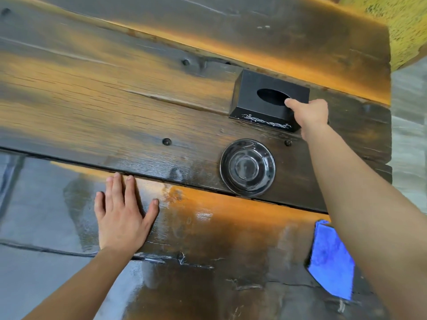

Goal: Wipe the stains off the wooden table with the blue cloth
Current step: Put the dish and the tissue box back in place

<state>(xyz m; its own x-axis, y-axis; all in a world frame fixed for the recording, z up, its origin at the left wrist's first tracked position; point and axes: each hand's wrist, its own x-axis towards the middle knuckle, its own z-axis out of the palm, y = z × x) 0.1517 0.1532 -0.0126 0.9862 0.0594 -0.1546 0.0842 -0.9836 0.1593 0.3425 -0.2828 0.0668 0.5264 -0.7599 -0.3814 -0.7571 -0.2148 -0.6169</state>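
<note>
The dark wooden plank table [115, 100] fills the view, glossy with wet-looking streaks near the front. The blue cloth [330, 262] lies flat on the table at the lower right, partly hidden under my right forearm, with no hand on it. My left hand [122, 213] rests flat on the table, fingers spread, holding nothing. My right hand [309, 114] reaches far across and grips the right end of a black tissue box [261, 100], thumb on its top by the oval opening.
A black glossy saucer [247, 167] sits just in front of the tissue box. The table's right edge [390, 135] runs close to the box, with grey floor beyond. A yellow textured surface [402, 24] shows at the top right.
</note>
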